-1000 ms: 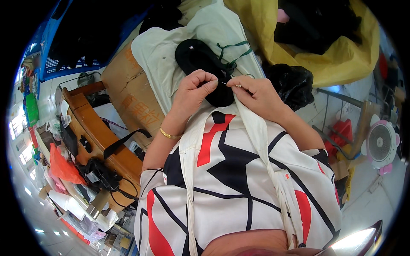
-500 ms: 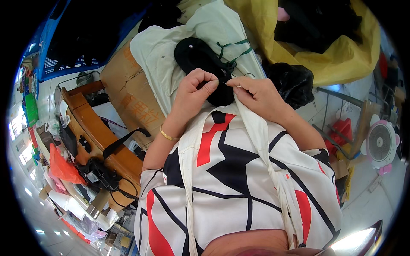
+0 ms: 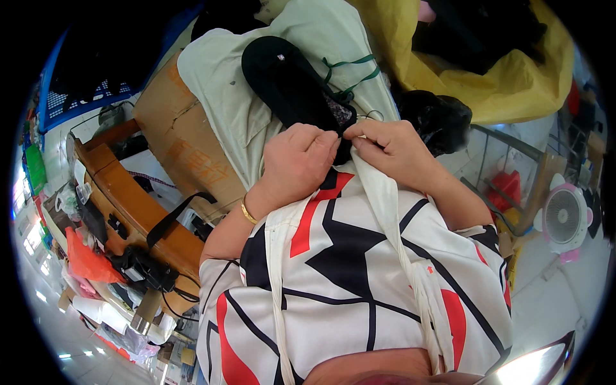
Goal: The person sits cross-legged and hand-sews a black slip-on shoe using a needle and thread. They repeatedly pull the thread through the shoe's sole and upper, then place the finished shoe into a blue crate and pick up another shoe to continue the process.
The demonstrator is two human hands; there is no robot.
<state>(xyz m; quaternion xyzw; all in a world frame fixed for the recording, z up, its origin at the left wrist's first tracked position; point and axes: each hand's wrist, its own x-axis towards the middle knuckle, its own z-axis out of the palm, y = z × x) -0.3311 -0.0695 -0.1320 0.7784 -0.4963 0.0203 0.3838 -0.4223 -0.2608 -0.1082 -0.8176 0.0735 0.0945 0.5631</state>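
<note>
A black cloth shoe (image 3: pixel 282 77) lies slantwise on the pale cloth over my lap, a small light mark near its toe and patterned lining at its opening. My left hand (image 3: pixel 298 160) has its fingers closed on the near end of the shoe. My right hand (image 3: pixel 388 151) pinches right beside it, fingertips almost meeting the left ones; what lies in that pinch is too small or hidden to make out. A dark green cord (image 3: pixel 353 62) loops out from the shoe's right side over the pale cloth (image 3: pixel 221 83).
A yellow sack (image 3: pixel 500 106) of black items stands far right, beside a black plastic bag (image 3: pixel 436 122). On the left are a cardboard piece (image 3: pixel 173 122), a wooden table (image 3: pixel 122 186) and a blue crate (image 3: pixel 54 96). A fan (image 3: pixel 566 217) stands at right.
The shoe has shifted up and left and now shows its patterned lining. My left hand has turned and moved slightly down, closing on the near end. The thin shiny thing at my right fingertips is no longer visible.
</note>
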